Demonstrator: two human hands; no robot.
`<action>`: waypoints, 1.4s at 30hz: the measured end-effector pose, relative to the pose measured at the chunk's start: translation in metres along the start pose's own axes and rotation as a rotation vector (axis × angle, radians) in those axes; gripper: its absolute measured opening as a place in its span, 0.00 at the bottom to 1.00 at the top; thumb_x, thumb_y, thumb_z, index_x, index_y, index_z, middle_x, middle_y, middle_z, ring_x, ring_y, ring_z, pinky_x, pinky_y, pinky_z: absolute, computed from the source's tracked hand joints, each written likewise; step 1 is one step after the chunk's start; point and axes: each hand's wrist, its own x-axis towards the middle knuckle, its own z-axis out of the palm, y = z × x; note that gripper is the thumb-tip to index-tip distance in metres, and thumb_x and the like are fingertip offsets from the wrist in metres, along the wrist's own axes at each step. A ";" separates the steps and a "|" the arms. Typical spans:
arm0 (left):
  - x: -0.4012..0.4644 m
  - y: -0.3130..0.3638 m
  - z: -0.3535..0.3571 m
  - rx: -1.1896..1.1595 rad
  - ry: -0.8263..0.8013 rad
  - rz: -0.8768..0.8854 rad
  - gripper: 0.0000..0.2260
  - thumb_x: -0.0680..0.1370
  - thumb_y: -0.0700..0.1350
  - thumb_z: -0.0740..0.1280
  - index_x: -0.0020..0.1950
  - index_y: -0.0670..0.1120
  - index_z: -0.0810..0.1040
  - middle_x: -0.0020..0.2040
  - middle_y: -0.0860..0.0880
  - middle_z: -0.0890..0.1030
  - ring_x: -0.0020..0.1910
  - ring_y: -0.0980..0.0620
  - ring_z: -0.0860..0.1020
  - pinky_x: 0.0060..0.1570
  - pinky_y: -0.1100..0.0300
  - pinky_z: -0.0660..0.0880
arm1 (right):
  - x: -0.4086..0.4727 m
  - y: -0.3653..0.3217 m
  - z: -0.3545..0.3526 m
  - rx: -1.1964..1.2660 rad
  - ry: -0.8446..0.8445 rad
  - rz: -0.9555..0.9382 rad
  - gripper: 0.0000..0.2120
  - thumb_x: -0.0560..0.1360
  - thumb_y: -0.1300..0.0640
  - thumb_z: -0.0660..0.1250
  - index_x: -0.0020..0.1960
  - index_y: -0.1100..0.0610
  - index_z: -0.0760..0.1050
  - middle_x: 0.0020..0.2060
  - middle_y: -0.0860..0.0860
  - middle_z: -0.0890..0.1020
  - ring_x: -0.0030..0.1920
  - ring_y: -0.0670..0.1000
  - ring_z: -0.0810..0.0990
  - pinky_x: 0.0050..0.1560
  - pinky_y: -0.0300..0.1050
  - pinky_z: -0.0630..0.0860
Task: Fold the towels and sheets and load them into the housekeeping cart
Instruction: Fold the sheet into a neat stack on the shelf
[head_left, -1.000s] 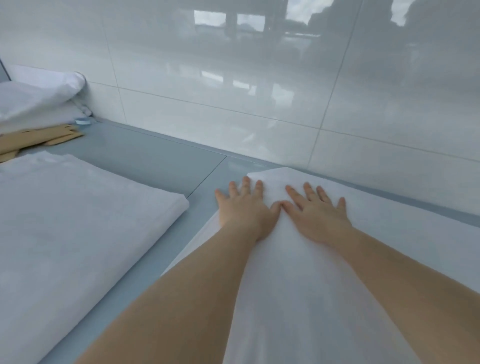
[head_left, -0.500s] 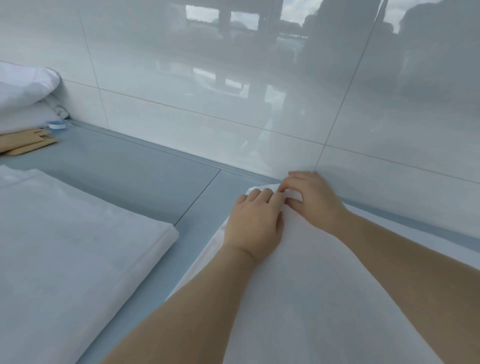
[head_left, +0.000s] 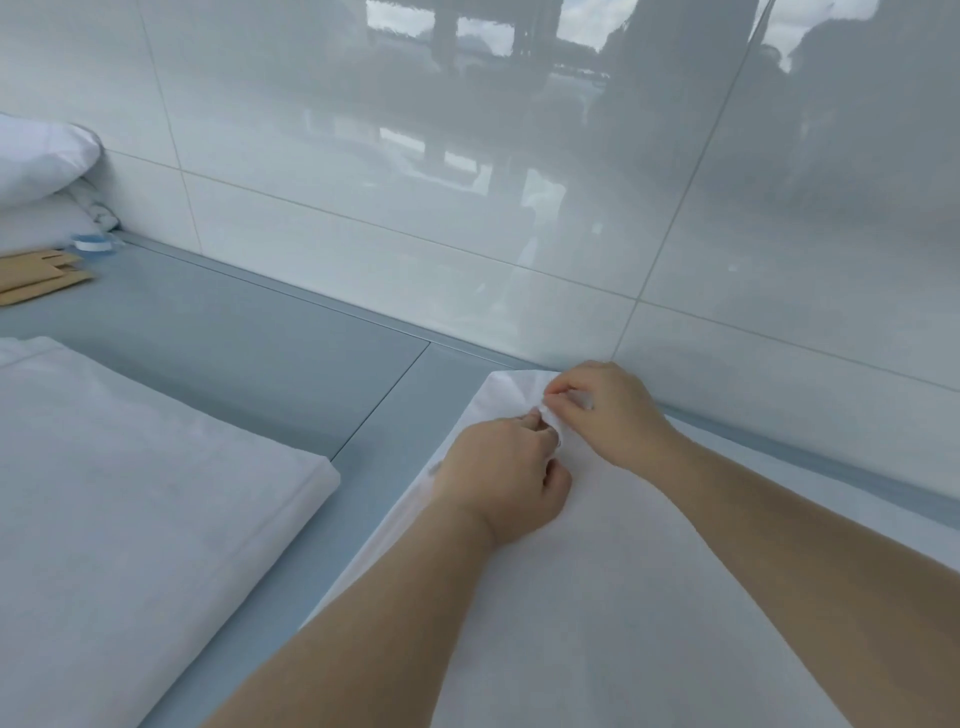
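Near wall, left hand (head_left: 501, 475) and right hand (head_left: 613, 413) both curled, pinching far edge of sheet (head_left: 597, 597), seemingly same fold; folded sheet (head_left: 145, 483) lies apart.

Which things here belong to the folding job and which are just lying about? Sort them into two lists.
Part of the job:
sheet, pinched near its far corner by both hands
left hand
right hand
folded sheet, on the left
white bundle, far left

Lying about:
cardboard pieces
small blue-and-white roll

White sheet (head_left: 597, 597), grey-blue table (head_left: 249, 338), tan cardboard (head_left: 36, 283)
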 end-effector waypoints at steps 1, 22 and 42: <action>0.000 0.001 0.000 0.009 -0.008 -0.002 0.07 0.76 0.48 0.57 0.40 0.48 0.65 0.50 0.48 0.78 0.41 0.44 0.74 0.35 0.56 0.61 | 0.006 -0.001 0.001 -0.021 -0.067 0.048 0.09 0.75 0.52 0.68 0.47 0.56 0.83 0.46 0.52 0.82 0.51 0.52 0.77 0.49 0.42 0.69; 0.004 -0.006 0.011 0.153 -0.123 -0.323 0.34 0.77 0.65 0.48 0.76 0.44 0.61 0.77 0.46 0.61 0.78 0.48 0.53 0.73 0.45 0.48 | -0.002 -0.021 0.011 -0.358 0.047 0.045 0.06 0.74 0.58 0.62 0.46 0.59 0.77 0.45 0.51 0.75 0.49 0.53 0.72 0.40 0.46 0.68; 0.006 -0.010 0.013 0.147 0.156 -0.347 0.31 0.81 0.47 0.47 0.75 0.56 0.28 0.77 0.55 0.33 0.77 0.46 0.35 0.71 0.40 0.34 | -0.018 0.005 0.032 -0.037 -0.229 0.013 0.24 0.82 0.51 0.55 0.77 0.48 0.55 0.76 0.43 0.56 0.75 0.41 0.50 0.74 0.39 0.46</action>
